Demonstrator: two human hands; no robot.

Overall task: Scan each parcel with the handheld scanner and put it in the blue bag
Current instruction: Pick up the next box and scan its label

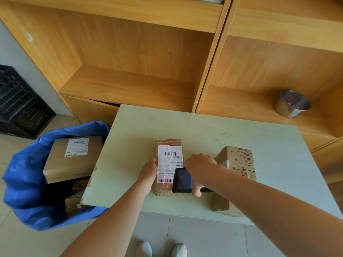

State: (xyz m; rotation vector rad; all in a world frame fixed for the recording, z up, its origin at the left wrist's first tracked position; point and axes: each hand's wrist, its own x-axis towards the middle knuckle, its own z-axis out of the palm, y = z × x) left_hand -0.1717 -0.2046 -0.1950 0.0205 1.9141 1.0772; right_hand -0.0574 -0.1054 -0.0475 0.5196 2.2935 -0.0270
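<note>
The parcel (168, 164), a long cardboard box with a white label, lies flat in the middle of the pale table (269, 154). The left hand (148, 172) presses against its left side, fingers curled along the edge. The right hand (201, 167) is wrapped tight around the black scanner (181, 180), held just over the near end of the box; red light falls on the lower barcode. A second box (239, 164) sits just right of that hand. The blue bag (26, 182), left of the table, holds more boxes.
</note>
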